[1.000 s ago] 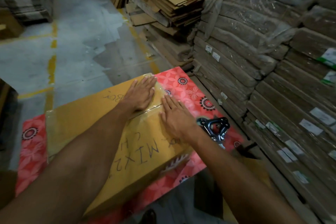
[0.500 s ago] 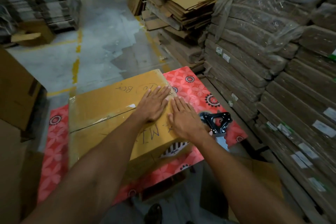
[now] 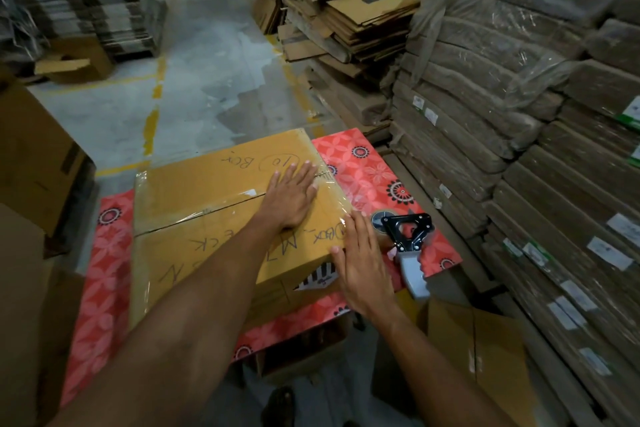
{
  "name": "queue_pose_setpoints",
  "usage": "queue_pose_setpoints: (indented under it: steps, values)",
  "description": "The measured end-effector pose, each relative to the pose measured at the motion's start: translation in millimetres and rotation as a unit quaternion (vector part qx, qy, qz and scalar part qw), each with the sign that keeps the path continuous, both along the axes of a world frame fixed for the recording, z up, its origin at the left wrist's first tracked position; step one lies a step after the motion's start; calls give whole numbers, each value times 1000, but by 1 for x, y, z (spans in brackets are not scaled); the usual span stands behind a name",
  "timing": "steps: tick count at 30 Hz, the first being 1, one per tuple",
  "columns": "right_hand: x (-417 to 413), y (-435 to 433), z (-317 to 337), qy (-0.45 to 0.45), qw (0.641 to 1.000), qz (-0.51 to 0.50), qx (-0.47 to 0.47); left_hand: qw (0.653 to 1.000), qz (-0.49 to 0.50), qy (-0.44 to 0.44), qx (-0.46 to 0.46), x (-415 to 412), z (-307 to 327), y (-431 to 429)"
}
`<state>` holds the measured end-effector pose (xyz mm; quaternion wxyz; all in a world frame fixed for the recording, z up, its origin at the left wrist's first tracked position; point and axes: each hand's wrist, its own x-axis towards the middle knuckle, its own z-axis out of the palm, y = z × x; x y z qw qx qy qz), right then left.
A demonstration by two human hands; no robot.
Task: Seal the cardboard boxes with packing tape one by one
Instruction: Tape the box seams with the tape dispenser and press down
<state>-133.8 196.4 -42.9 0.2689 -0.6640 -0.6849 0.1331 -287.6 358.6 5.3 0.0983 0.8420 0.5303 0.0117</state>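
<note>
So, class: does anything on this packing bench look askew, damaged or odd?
Only slightly: the clear tape at the cardboard box's right edge looks wrinkled. The tape dispenser lies on its side nearby.

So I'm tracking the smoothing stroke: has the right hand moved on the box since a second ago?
Yes. The right hand slid off the box top to its right edge, beside the tape dispenser.

R hand (image 3: pixel 363 270) slid to box (image 3: pixel 207 218) side edge
</note>
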Motion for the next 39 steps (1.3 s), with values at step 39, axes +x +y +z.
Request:
queue_pose_setpoints:
  steps: [39]
  values:
    - [-28, 123, 46, -184, 976, 55, -103, 955, 253, -153, -38, -249, -10, -91]
